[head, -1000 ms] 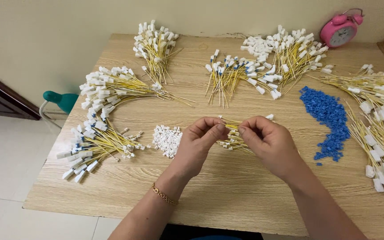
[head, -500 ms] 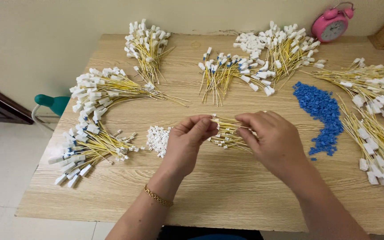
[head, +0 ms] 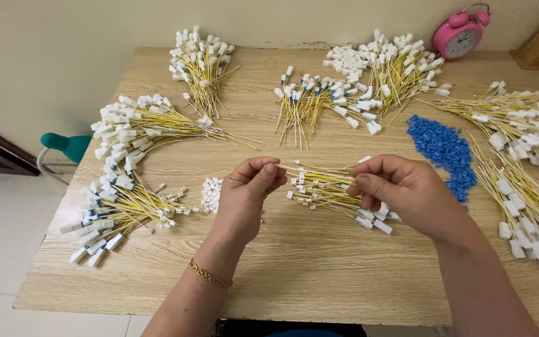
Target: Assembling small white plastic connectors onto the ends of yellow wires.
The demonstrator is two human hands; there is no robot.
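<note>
Midway over the wooden table point(head: 319, 268), the left hand point(head: 244, 196) and right hand point(head: 403, 187) pinch opposite ends of one thin yellow wire point(head: 316, 170), fingertips closed tight on it. Wire looks light, limp and springy, probably easy to kink; best held near its ends, as it is now. Under it lies a small loose bundle of yellow wires point(head: 329, 193) with white connectors. Just left sits a little heap of white connectors point(head: 211, 193); a pile of blue plastic bits point(head: 441, 146) lies right. Bigger wire bundles point(head: 138, 125) ring the work spot, pink alarm clock point(head: 460, 34) at the back. Nothing blocks the hands.
</note>
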